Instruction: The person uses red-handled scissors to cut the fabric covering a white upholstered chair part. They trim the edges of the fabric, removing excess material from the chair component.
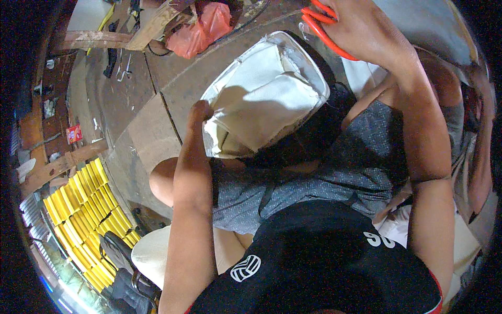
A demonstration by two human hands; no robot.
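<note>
A rounded, box-like piece lined with white cloth (272, 99) lies tilted in front of me, its pale rim raised and a dark side below. Its kind is not clear, perhaps a bag or a cover. My left hand (201, 111) is closed on its left edge, fingers partly hidden. Up at the right, away from the cloth, my right hand (366, 32) is closed around orange-handled scissors (327, 37). The blades cannot be made out. Loose threads hang along the rim.
A crumpled pink plastic bag (201, 31) lies at the far side beside wooden boards (157, 25). Stacked yellow pieces (86, 220) stand at the left. Another person's arm (480, 146) shows at the right edge. My legs in grey patterned cloth (293, 193) are near the piece.
</note>
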